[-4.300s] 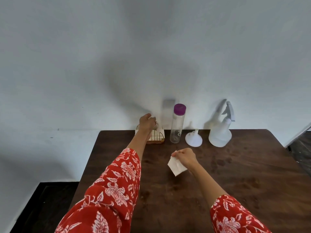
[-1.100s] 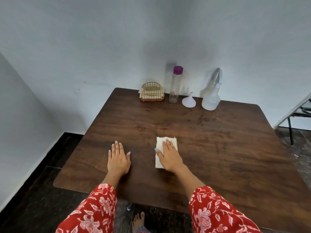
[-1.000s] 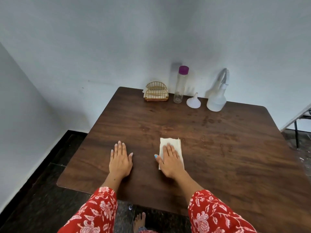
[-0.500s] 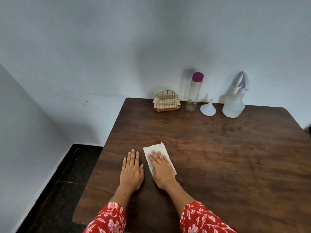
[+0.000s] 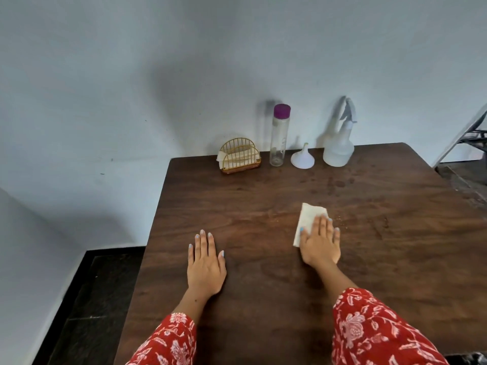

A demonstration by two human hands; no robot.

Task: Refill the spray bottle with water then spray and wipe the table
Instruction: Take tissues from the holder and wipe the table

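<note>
Soft white tissue (image 5: 308, 219) lies flat mid-table under the right hand (image 5: 320, 243), fingers straight, pressing. Left hand (image 5: 206, 264) rests flat on the dark wood table (image 5: 395, 259). Translucent spray bottle (image 5: 338, 148) stands at the back by a funnel (image 5: 302, 159), clear bottle (image 5: 279, 138) and wire holder (image 5: 240, 156) with napkins.

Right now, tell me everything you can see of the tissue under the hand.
The tissue is a white, soft-looking paper sheet, folded into a rough rectangle and lying flat on the dark wooden table, mid-table, well short of the bottles at the wall. The right hand presses its near half with straight fingers; the far corner shows uncovered. Small crumbs lie just right of it. Whether it is damp cannot be told.
</note>
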